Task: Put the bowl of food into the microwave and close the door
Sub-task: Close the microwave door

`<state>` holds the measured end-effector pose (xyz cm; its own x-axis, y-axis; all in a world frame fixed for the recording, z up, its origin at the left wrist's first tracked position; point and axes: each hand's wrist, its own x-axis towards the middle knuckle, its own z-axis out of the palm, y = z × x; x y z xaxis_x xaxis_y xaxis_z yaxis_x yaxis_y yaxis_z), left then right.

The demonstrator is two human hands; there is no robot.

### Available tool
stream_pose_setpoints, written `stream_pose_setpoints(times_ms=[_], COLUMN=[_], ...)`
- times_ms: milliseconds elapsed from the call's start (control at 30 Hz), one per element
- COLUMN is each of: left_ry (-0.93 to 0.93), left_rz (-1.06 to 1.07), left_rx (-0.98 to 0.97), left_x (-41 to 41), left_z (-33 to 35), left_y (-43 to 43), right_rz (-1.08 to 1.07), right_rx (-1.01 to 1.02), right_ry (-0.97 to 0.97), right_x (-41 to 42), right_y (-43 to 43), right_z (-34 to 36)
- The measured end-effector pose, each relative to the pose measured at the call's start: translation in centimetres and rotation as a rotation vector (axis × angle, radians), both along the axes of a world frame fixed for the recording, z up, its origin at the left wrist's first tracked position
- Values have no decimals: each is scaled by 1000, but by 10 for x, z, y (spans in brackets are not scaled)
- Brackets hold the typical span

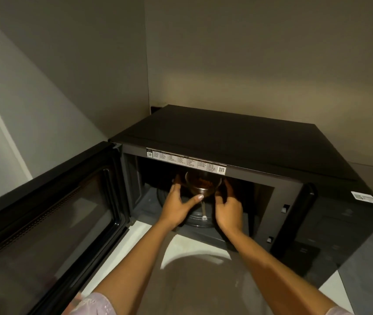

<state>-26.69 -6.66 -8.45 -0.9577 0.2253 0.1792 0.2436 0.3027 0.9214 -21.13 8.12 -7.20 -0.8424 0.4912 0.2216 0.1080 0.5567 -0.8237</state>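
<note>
While both hands reach into the cavity, the microwave point(237, 142) stands on a pale worktop point(122, 253) in a wall corner. Its door point(51, 214) hangs fully open to the left, which leaves the whole opening free for the forearms. A printed label strip point(185, 160) runs along the upper edge of the opening.

Inside, a glass turntable point(194, 218) covers the cavity floor. The bowl point(203, 184) sits above the middle of the turntable; whether it already rests on the glass or hangs just over it cannot be told from this angle. It is a clear glass bowl holding brown food point(202, 180), upright, with the contents level and nothing spilled.

The left hand point(177, 204) cups the left side of the bowl, thumb laid across the near wall, grip closed on the glass. The right hand point(227, 206) mirrors it on the right side, fingers curled round the far wall, grip likewise closed on the bowl. This two-sided hold probably serves to keep the bowl level and centred under the low top edge.

Judged from this position, placement is nearly complete. Releasing the bowl, withdrawing both hands and swinging the door shut remain.
</note>
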Motion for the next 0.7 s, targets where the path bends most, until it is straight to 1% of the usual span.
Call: stream_pose_setpoints(times_ms=[67, 133, 267, 367, 467, 567, 633, 700], left_ry=[32, 42, 82, 218, 383, 534, 574, 532], left_rz=[40, 71, 63, 82, 163, 312, 425, 535], left_rx=[-47, -71, -175, -286, -463, -664, -796, -925], left_x=[24, 50, 97, 132, 159, 174, 178, 180], left_z=[2, 3, 24, 55, 92, 126, 142, 155], left_y=[-12, -25, -55, -78, -99, -121, -137, -155], right_rz=[52, 180, 385, 505, 597, 701, 746, 779], right_rx=[173, 264, 272, 274, 314, 362, 388, 403], right_ry=[34, 51, 130, 181, 200, 201, 209, 203], right_x=[24, 46, 83, 99, 110, 118, 121, 123], right_y=[-15, -34, -68, -87, -100, -109, -113, -117], right_z=[-13, -29, -29, -8, 22, 56, 72, 85])
